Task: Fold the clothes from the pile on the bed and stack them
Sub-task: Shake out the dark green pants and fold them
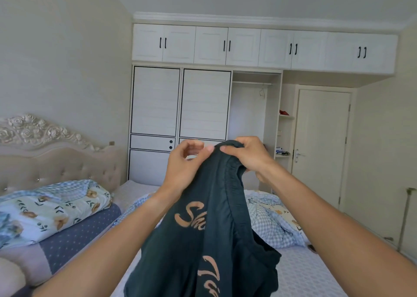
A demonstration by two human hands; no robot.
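Note:
A dark teal garment (216, 229) with peach script lettering hangs in front of me, held up above the bed (306, 272). My right hand (248, 154) grips its bunched top edge, fingers curled over the cloth. My left hand (185, 163) pinches the same edge with thumb and fingertips, just left of the right hand. The garment's lower part drops out of the frame at the bottom. No pile or stack of clothes shows in this view.
A rumpled blue checked quilt (270, 224) lies on the bed behind the garment. Folded floral bedding (52, 208) and pillows sit at the left by the padded headboard (58, 161). A white wardrobe (180, 107) and a closed door (322, 143) stand beyond.

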